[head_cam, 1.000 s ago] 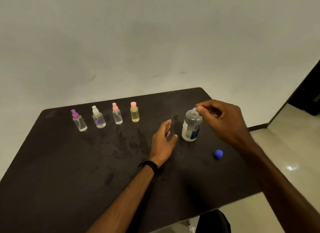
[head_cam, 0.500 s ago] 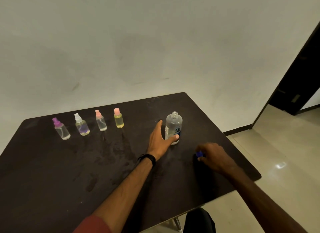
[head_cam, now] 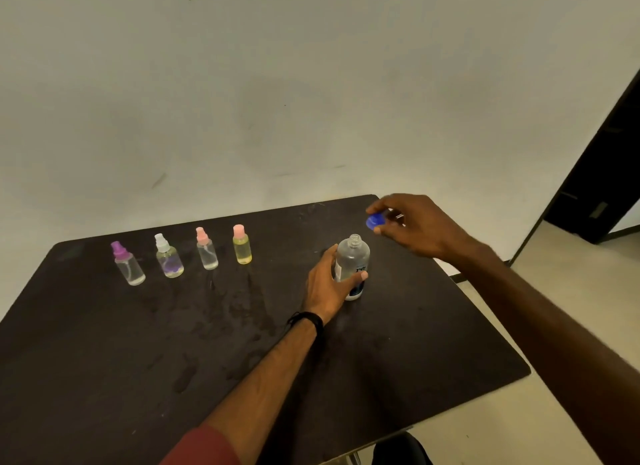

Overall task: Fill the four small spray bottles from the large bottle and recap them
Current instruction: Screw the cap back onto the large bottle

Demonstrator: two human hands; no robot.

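The large clear bottle (head_cam: 353, 262) stands upright on the dark table (head_cam: 138, 343) with its neck uncapped. My left hand (head_cam: 327, 284) wraps around its lower body. My right hand (head_cam: 415, 224) hovers just up and right of the bottle's neck, pinching the blue cap (head_cam: 374, 221). At the back left a row of small spray bottles stands capped: purple top (head_cam: 126, 263), white top (head_cam: 168, 256), pink top (head_cam: 206, 249), and pink top with yellow liquid (head_cam: 241, 244).
Wet streaks mark the table surface (head_cam: 235, 305) between the small bottles and my left arm. The table's right edge (head_cam: 485, 312) borders a tiled floor. A dark doorway (head_cam: 602, 173) stands at the far right, and a plain wall lies behind.
My right hand picked the blue cap off the table and lifted it up beside the bottle's neck. My left hand closed around the large bottle.
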